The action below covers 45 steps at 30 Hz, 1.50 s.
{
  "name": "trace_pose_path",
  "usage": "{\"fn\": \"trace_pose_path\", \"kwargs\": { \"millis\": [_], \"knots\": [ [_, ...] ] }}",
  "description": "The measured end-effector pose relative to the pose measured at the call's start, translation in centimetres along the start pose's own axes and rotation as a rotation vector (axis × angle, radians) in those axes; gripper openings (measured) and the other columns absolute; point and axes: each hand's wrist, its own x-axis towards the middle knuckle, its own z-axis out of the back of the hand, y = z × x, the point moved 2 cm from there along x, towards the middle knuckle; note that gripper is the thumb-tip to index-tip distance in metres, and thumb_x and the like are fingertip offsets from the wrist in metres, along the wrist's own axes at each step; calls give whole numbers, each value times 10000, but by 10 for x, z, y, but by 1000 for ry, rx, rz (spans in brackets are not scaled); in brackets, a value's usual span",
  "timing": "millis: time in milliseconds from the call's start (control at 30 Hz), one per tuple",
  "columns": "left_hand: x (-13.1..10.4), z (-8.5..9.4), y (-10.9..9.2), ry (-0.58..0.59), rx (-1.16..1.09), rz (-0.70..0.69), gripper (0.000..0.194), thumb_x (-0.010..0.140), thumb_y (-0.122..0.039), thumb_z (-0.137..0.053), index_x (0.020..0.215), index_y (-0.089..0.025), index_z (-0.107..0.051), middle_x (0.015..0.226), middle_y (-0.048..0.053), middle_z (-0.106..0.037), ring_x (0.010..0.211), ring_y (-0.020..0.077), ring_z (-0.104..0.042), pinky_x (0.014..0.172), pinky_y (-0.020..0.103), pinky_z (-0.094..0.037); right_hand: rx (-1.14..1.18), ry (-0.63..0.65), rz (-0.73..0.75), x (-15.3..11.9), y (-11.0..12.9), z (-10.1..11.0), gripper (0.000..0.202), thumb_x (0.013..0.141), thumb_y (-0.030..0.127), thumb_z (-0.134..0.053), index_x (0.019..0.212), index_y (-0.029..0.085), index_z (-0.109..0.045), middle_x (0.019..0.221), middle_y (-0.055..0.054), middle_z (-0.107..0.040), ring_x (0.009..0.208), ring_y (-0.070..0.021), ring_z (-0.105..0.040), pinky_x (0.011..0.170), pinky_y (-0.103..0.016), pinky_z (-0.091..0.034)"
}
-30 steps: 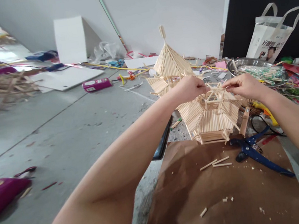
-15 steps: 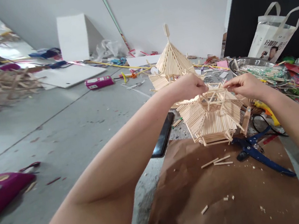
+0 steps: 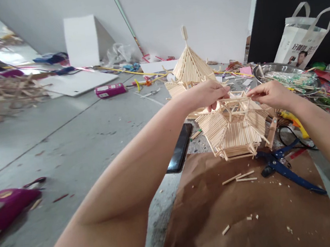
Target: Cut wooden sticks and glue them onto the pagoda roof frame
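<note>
A many-sided wooden stick model (image 3: 239, 134) with sloping roof panels and an open frame on top stands at the back edge of brown paper (image 3: 243, 210). My left hand (image 3: 214, 94) is at the upper left of the frame, its fingers partly apart and nothing visible in them. At the frame's upper right, my right hand (image 3: 266, 93) has thumb and forefinger pinched at a stick end; what they grip is too small to make out. Behind stands a pointed stick roof (image 3: 192, 65).
Blue pliers (image 3: 287, 172) and short sticks (image 3: 246, 177) lie on the paper. A phone (image 3: 180, 149) is left of the model. Farther right are a metal bowl (image 3: 257, 74) and a white bag (image 3: 298, 43). Magenta tools (image 3: 110, 90) lie on the floor at left.
My left hand has loosened from a closed pinch at the frame's top, its fingers now more spread and slightly back to the left. My right hand has stayed in place.
</note>
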Motion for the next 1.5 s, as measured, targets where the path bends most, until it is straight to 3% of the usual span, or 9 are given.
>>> {"fn": "trace_pose_path", "kwargs": {
  "millis": [200, 400, 567, 733, 867, 1100, 1500],
  "knots": [
    [-2, 0, -1, 45, 98, 29, 210, 750, -303, -501, 805, -155, -640, 575, 10, -582, 442, 80, -480, 479, 209, -339, 2, 5, 0, 1, 2, 1, 258, 728, 244, -539, 930, 248, -701, 878, -19, -707, 788, -166, -632, 683, -302, -497],
    [-4, 0, -5, 23, 131, 51, 274, 750, -333, -507, 901, -172, -671, 573, -5, -585, 463, 92, -507, 503, 225, -356, -5, 18, 7, 1, 2, 2, 283, 724, 210, -527, 949, 227, -697, 867, -30, -708, 782, -163, -632, 697, -300, -494],
    [-1, -1, -4, -97, 143, -8, 274, 711, -305, -585, 933, -184, -691, 808, 36, -677, 641, 105, -564, 606, 228, -385, -27, 1, 32, 0, 1, 1, 281, 733, 223, -518, 951, 237, -696, 905, -16, -705, 796, -163, -636, 717, -299, -494],
    [2, -7, -1, -213, 171, -94, 280, 712, -314, -592, 941, -190, -694, 959, 60, -670, 841, 153, -579, 715, 251, -394, -73, -17, 73, -1, 4, 2, 287, 743, 214, -511, 962, 207, -696, 912, -39, -705, 793, -175, -643, 726, -307, -498],
    [3, -15, -2, -229, 227, -153, 258, 735, -322, -551, 904, -205, -706, 927, 39, -677, 844, 159, -584, 719, 257, -394, -112, -35, 112, -2, 5, 1, 278, 756, 206, -510, 963, 214, -694, 918, -37, -704, 832, -181, -645, 750, -315, -499],
    [3, -22, -6, -278, 285, -121, 241, 751, -284, -508, 866, -229, -713, 857, 31, -692, 790, 159, -597, 673, 275, -399, -235, -101, 192, -5, 1, -2, 284, 790, 225, -480, 981, 196, -688, 938, -57, -700, 862, -202, -646, 756, -343, -502],
    [2, -26, -1, -372, 395, -188, 263, 820, -277, -440, 865, -173, -678, 914, 59, -684, 876, 175, -597, 749, 291, -411, -280, -113, 192, -6, 2, -3, 287, 784, 212, -480, 984, 226, -685, 935, -35, -702, 839, -183, -647, 717, -317, -494]
  ]
}}
